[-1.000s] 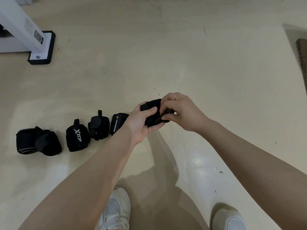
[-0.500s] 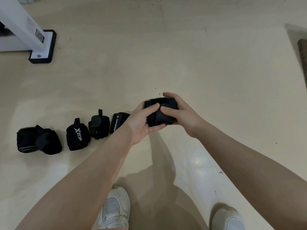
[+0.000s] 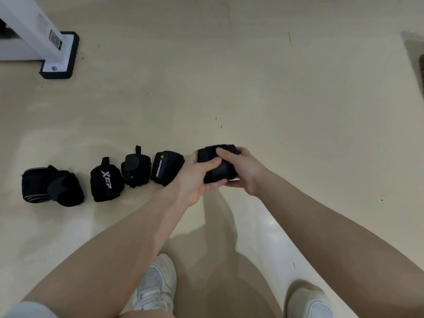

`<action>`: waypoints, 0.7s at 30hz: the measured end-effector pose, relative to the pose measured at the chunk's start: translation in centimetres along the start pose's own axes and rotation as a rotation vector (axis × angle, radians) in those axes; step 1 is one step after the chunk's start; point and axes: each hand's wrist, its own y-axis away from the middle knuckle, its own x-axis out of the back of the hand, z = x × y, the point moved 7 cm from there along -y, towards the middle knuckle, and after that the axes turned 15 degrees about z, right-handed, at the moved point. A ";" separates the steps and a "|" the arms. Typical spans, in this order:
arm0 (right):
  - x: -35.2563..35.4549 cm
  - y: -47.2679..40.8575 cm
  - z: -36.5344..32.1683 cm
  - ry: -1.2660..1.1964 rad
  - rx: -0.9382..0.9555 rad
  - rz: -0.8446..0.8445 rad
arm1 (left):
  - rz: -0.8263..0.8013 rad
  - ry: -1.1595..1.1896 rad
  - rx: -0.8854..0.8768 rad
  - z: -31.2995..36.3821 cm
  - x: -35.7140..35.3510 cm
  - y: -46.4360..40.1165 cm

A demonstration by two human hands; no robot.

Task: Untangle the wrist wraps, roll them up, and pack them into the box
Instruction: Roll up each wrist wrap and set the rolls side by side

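Beige floor (image 3: 252, 88): 5 rolled wraps (image 3: 106, 182) in a row at left. Left hand (image 3: 195, 180) & right hand (image 3: 243, 168) both grip a 6th roll (image 3: 218, 173), held just right of the row.

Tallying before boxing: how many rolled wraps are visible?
6: five in a floor row, one between left hand and right hand.

Wrist wraps (image 3: 105, 180) matt black cloth; floor (image 3: 252, 76) smooth, glossy.

Both hands, left (image 3: 195, 177) and right (image 3: 243, 171), are gripping a rolled wrap (image 3: 216, 165), seemingly above the floor (image 3: 252, 88), beside five rolls (image 3: 105, 180).
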 end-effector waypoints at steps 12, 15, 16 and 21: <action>-4.7 -3.1 3.0 -0.282 -0.101 -0.010 | 0.207 0.492 0.077 -2.3 2.3 -1.7; -6.3 -3.2 4.8 -0.176 -0.155 -0.011 | 0.147 0.223 0.106 -4.6 3.5 -1.3; -6.1 -3.6 5.1 -0.145 -0.133 0.051 | 0.143 0.071 0.103 -5.2 4.0 -1.1; -5.2 -6.4 4.1 0.327 0.229 0.312 | 0.353 0.031 0.126 -3.9 9.0 -2.4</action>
